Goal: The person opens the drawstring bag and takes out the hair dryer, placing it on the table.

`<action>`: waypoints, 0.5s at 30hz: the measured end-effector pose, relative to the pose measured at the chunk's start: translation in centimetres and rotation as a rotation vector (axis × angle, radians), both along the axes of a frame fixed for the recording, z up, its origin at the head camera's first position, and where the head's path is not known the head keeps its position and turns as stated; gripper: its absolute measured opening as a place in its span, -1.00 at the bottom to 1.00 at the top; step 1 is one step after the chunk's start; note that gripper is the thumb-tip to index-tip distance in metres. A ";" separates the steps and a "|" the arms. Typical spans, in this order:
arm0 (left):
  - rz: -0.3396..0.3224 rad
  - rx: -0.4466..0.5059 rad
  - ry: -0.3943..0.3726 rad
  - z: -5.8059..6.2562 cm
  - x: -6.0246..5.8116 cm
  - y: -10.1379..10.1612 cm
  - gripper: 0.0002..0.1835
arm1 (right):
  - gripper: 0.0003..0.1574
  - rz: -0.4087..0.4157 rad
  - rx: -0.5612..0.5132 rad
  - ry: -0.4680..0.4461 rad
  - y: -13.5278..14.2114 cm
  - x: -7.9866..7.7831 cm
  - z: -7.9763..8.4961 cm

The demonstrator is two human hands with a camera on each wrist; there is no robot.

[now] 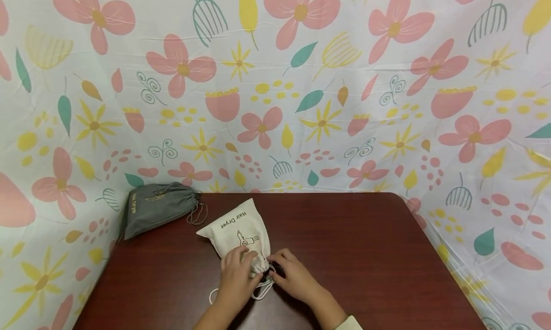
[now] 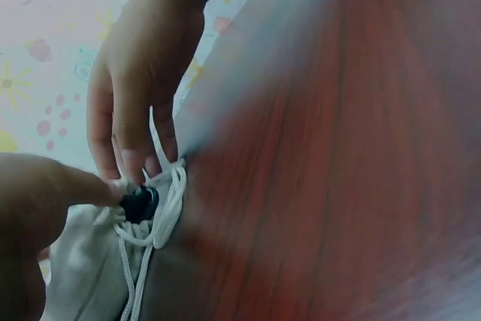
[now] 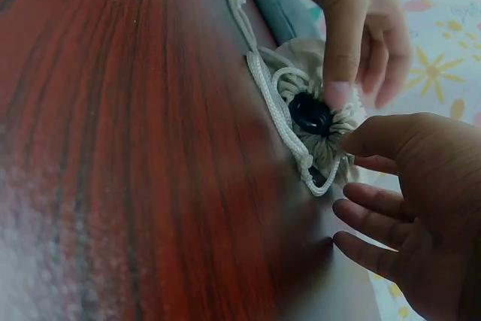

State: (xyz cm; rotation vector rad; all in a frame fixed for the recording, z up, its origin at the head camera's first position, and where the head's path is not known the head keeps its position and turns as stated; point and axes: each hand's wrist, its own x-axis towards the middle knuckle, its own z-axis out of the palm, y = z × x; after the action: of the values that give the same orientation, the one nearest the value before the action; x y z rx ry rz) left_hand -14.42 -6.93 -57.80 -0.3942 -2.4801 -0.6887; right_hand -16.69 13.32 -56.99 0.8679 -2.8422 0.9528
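A cream drawstring bag (image 1: 234,229) printed "Hair Dryer" lies on the table, its gathered mouth toward me. A black rounded object (image 3: 310,113) shows in that mouth; its kind is hidden by the cloth. My left hand (image 1: 236,275) holds the bag near its neck, its thumb at the gathered rim. From the other side my right hand (image 1: 297,277) pinches the rim with thumb and forefinger, the other fingers loosely bent. White drawstring cords (image 2: 171,208) hang knotted beside the mouth.
On the dark red wooden table (image 1: 366,253), a grey drawstring bag (image 1: 161,208), also printed "Hair Dryer", lies at the back left edge. A white floral cloth (image 1: 275,100) surrounds the table's back and sides.
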 end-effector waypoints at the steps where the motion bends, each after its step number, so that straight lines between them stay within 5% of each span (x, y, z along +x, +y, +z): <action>1: 0.030 0.005 0.009 0.1 0.3 0.0 -0.36 | -0.52 -0.002 -0.007 0.004 -0.1 0.0 0.0; 4: 0.086 0.030 -0.025 0.3 1.1 -0.1 -0.43 | -0.52 -0.005 -0.027 0.011 -0.2 0.0 0.0; 10: 0.081 0.095 -0.252 0.5 2.2 -0.2 -0.49 | -0.55 0.007 -0.065 0.014 -0.6 -0.2 -0.1; 15: 0.055 0.125 -0.253 -0.1 2.4 0.0 -0.43 | -0.54 0.028 -0.064 0.050 -0.7 -0.3 -0.2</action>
State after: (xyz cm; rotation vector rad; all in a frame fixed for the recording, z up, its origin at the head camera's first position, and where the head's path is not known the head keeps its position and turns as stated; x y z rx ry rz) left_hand -12.01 -6.92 -57.92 -0.2021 -2.6532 -0.9142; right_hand -17.03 12.61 -57.22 0.9135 -2.7492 1.0043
